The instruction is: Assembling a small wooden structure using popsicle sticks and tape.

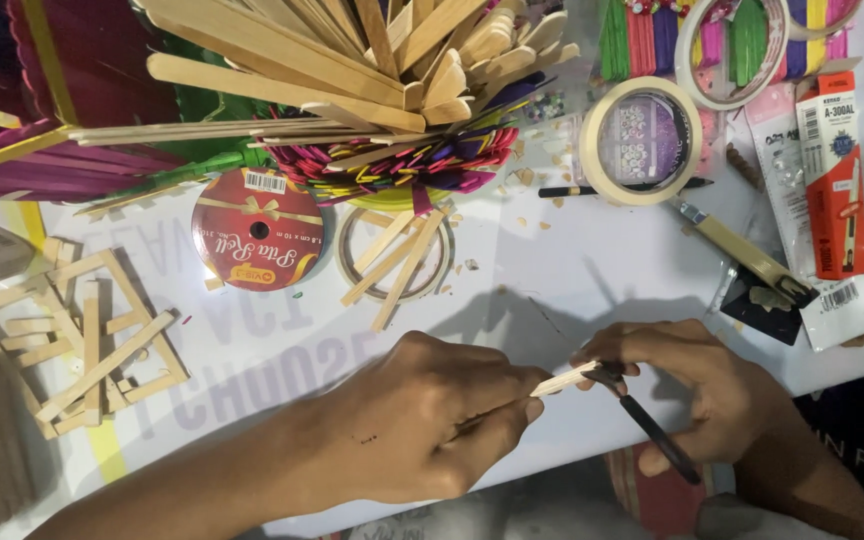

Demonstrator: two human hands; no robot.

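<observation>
A: The left hand (422,420) pinches a wooden stick (564,379) above the tabletop (592,270); the right hand (697,385), closed on a black cutter (652,425), meets its tip.

B: Stick uncut as yet, I judge; a stick frame (72,340) lies finished, left. Ribbon spool (257,228) and tape roll (640,140) stay clear

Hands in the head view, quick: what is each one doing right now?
Left hand: fingers pinched shut on a wooden craft stick.
Right hand: closed around a black-handled cutting tool, whose tip meets the stick's end.
</observation>
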